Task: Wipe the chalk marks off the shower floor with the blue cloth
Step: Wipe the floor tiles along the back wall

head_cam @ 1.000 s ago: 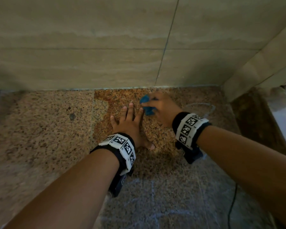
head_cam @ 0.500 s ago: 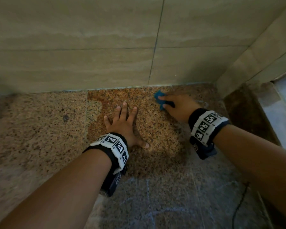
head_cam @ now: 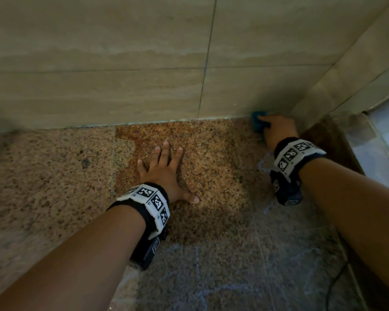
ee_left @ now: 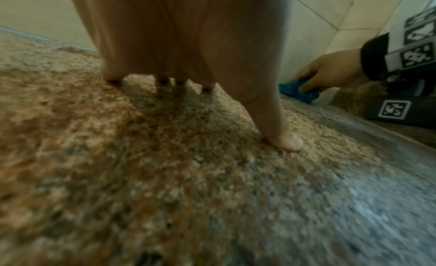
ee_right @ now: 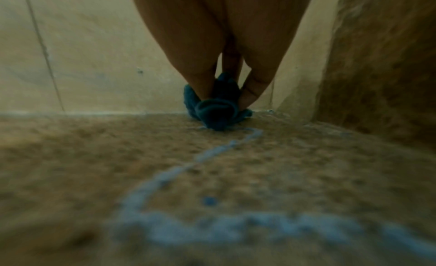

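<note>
The right hand (head_cam: 277, 129) pinches a bunched blue cloth (ee_right: 216, 108) against the floor (head_cam: 211, 158) where it meets the wall (head_cam: 144, 63). Soft and light, the cloth looks best gripped as a wad. Chalk marks (ee_right: 179, 173) trail behind. The left hand (head_cam: 164, 173) presses flat, fingers spread.

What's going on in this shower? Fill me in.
A person is wiping chalk off the floor. The right hand grips a bunched blue cloth and presses it down where floor meets wall, near the corner. The left hand rests flat on the floor, fingers spread. A chalk line just behind the cloth is unwiped, and faint marks show nearer the person.
</note>
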Tool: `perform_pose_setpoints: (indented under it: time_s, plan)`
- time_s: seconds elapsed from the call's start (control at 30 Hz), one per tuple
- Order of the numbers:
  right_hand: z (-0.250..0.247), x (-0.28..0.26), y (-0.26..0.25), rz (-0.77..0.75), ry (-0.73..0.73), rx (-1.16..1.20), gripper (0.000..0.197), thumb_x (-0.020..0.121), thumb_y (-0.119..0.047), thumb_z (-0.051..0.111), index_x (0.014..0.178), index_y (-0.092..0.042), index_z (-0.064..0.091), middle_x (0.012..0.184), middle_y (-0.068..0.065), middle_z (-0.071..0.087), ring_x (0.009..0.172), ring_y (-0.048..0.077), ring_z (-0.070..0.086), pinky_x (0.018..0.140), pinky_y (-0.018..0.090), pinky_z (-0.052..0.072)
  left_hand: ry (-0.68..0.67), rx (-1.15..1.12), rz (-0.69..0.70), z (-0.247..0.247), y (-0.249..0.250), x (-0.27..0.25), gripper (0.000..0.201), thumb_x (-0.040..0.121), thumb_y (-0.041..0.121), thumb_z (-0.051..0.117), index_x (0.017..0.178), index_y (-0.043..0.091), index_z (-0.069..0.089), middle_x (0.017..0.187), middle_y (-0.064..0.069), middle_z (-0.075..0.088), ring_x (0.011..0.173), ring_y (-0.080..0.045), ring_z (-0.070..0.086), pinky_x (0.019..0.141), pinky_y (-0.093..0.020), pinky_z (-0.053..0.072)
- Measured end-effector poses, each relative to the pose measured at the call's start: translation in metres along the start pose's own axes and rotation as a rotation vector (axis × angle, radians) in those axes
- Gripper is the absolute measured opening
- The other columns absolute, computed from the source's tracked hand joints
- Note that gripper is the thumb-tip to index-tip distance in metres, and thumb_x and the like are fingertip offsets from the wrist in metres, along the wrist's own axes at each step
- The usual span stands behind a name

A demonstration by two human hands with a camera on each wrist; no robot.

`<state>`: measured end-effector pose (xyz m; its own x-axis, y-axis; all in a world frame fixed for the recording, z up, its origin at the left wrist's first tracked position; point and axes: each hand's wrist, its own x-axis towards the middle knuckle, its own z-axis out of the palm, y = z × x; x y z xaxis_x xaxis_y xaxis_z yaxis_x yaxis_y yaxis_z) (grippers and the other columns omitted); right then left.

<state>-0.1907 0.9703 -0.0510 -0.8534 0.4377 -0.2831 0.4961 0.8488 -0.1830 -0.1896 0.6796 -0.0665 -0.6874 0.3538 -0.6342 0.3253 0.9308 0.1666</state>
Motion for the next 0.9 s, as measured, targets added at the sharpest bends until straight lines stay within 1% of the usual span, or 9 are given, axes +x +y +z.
perform_pose_setpoints:
  time_s: [0.07, 0.13, 0.2, 0.27, 0.4, 0.5, 0.73, 0.8, 0.9]
  plan:
    - [0.004, -0.005, -0.007, -0.01, 0.048, 0.043, 0.044, 0.096, 0.0, 0.038, 0.136, -0.015, 0.048, 0.143, 0.017, 0.043, 0.127, 0.035, 0.043, 0.108, 0.036, 0.033, -0.002, -0.002, 0.001, 0.0, 0.0, 0.0, 0.137, 0.055, 0.08, 0.069, 0.148, 0.037, -0.022, 0.154, 0.002, -0.036, 0.145, -0.024, -0.025, 0.115, -0.061, -0.006]
    - [0.012, -0.015, -0.024, -0.149, 0.08, 0.127, 0.041, 0.092, -0.003, 0.046, 0.131, -0.014, 0.055, 0.134, 0.017, 0.052, 0.124, 0.034, 0.046, 0.104, 0.035, 0.033, -0.002, -0.003, 0.002, 0.0, 0.0, 0.001, 0.137, 0.055, 0.08, 0.069, 0.148, 0.037, -0.022, 0.154, 0.002, -0.036, 0.145, -0.024, -0.025, 0.115, -0.061, -0.006]
    - [0.021, -0.025, -0.037, -0.278, 0.018, 0.176, 0.04, 0.091, 0.0, 0.048, 0.13, -0.011, 0.056, 0.135, 0.016, 0.052, 0.126, 0.032, 0.045, 0.103, 0.028, 0.029, -0.002, -0.002, -0.001, 0.0, 0.001, 0.001, 0.137, 0.055, 0.079, 0.069, 0.148, 0.037, -0.022, 0.154, 0.003, -0.036, 0.145, -0.023, -0.025, 0.115, -0.061, -0.006]
    - [0.022, -0.025, -0.035, -0.304, -0.027, 0.213, 0.041, 0.093, 0.002, 0.047, 0.132, -0.009, 0.053, 0.14, 0.015, 0.047, 0.13, 0.03, 0.043, 0.105, 0.021, 0.025, -0.002, -0.003, -0.003, 0.0, 0.0, 0.001, 0.138, 0.055, 0.079, 0.069, 0.148, 0.037, -0.023, 0.153, 0.003, -0.036, 0.145, -0.023, -0.026, 0.115, -0.061, -0.006]
    - [0.005, -0.006, -0.003, -0.071, 0.111, 0.175, 0.042, 0.093, -0.001, 0.044, 0.131, -0.012, 0.054, 0.135, 0.014, 0.052, 0.127, 0.032, 0.045, 0.104, 0.03, 0.03, -0.002, -0.017, 0.0, 0.001, -0.001, 0.001, 0.137, 0.055, 0.079, 0.07, 0.148, 0.038, -0.022, 0.153, 0.003, -0.037, 0.144, -0.023, -0.026, 0.115, -0.061, -0.007]
    - [0.002, -0.002, 0.001, 0.016, 0.121, 0.177, 0.042, 0.092, -0.003, 0.044, 0.131, -0.014, 0.054, 0.134, 0.014, 0.053, 0.127, 0.032, 0.045, 0.104, 0.032, 0.031, -0.007, -0.02, 0.001, 0.002, 0.0, 0.002, 0.138, 0.055, 0.079, 0.07, 0.148, 0.038, -0.023, 0.153, 0.003, -0.038, 0.144, -0.023, -0.027, 0.114, -0.062, -0.007]
    - [0.028, -0.026, -0.025, -0.347, 0.066, 0.198, 0.041, 0.09, 0.002, 0.047, 0.127, -0.012, 0.058, 0.134, 0.016, 0.051, 0.127, 0.034, 0.043, 0.106, 0.038, 0.029, -0.005, -0.017, -0.004, 0.001, 0.0, 0.001, 0.138, 0.055, 0.078, 0.07, 0.148, 0.038, -0.022, 0.153, 0.004, -0.037, 0.144, -0.023, -0.026, 0.115, -0.062, -0.006]
    - [0.018, -0.019, -0.008, -0.236, 0.108, 0.202, 0.041, 0.09, 0.002, 0.046, 0.127, -0.012, 0.058, 0.133, 0.015, 0.053, 0.126, 0.034, 0.044, 0.105, 0.036, 0.03, -0.007, -0.017, -0.006, 0.001, 0.0, 0.0, 0.137, 0.055, 0.078, 0.071, 0.148, 0.038, -0.022, 0.153, 0.004, -0.037, 0.144, -0.023, -0.026, 0.115, -0.061, -0.006]
    - [-0.001, -0.009, 0.021, 0.07, 0.124, 0.256, 0.043, 0.092, 0.0, 0.044, 0.131, -0.013, 0.055, 0.134, 0.015, 0.052, 0.127, 0.031, 0.045, 0.104, 0.03, 0.031, -0.001, -0.019, -0.001, 0.001, 0.0, 0.001, 0.137, 0.056, 0.078, 0.07, 0.148, 0.038, -0.023, 0.153, 0.004, -0.037, 0.144, -0.024, -0.026, 0.115, -0.061, -0.006]
